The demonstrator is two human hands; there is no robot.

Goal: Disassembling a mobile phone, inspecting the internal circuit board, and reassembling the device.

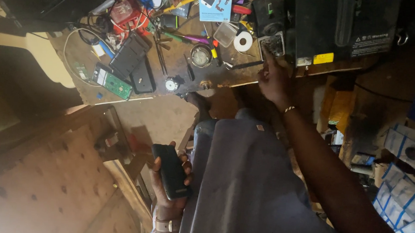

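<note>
My left hand [169, 194] holds a black phone [170, 171] low beside my lap, its dark back facing up, fingers wrapped round its edges. My right hand [273, 77] reaches up to the near edge of the cluttered workbench [181, 66]. Its fingertips touch a small square metal piece with a grid surface [272, 44] beside a black box-shaped device [269, 14]. A beaded bracelet sits on the right wrist. A grey cloth [251, 179] covers my lap between both arms.
The workbench carries a green circuit board [113, 82], dark phone shells [136, 64], a white tape roll [243, 41], a clear plastic box [225, 33], a round metal tin [201, 55], tweezers, pens and wires. A large black machine [344, 24] stands right. Blue-and-white boxes [407, 186] pile at far right.
</note>
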